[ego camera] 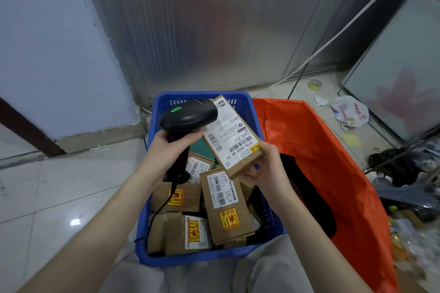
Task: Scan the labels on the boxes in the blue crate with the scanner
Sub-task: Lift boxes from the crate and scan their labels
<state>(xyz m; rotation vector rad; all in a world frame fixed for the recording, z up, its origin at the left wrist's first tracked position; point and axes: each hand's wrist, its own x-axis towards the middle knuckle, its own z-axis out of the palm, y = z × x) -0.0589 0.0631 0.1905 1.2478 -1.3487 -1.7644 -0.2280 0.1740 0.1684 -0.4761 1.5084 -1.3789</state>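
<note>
The blue crate (202,260) stands on the floor in front of me, holding several brown cardboard boxes with white labels and yellow stickers. My left hand (170,144) grips the handle of a black scanner (188,115), its head lit green on top and aimed to the right. My right hand (267,169) holds one labelled box (232,134) tilted above the crate, label side up, right beside the scanner's head. Another labelled box (226,206) lies beneath it in the crate. The scanner's black cord (158,213) hangs down over the boxes.
An orange bag (333,173) with a dark opening stands against the crate's right side. Litter, a white plastic bag (350,112) and a tape roll (315,84) lie on the floor at the right. A wall and metal panels rise behind the crate. Tiled floor spreads to the left.
</note>
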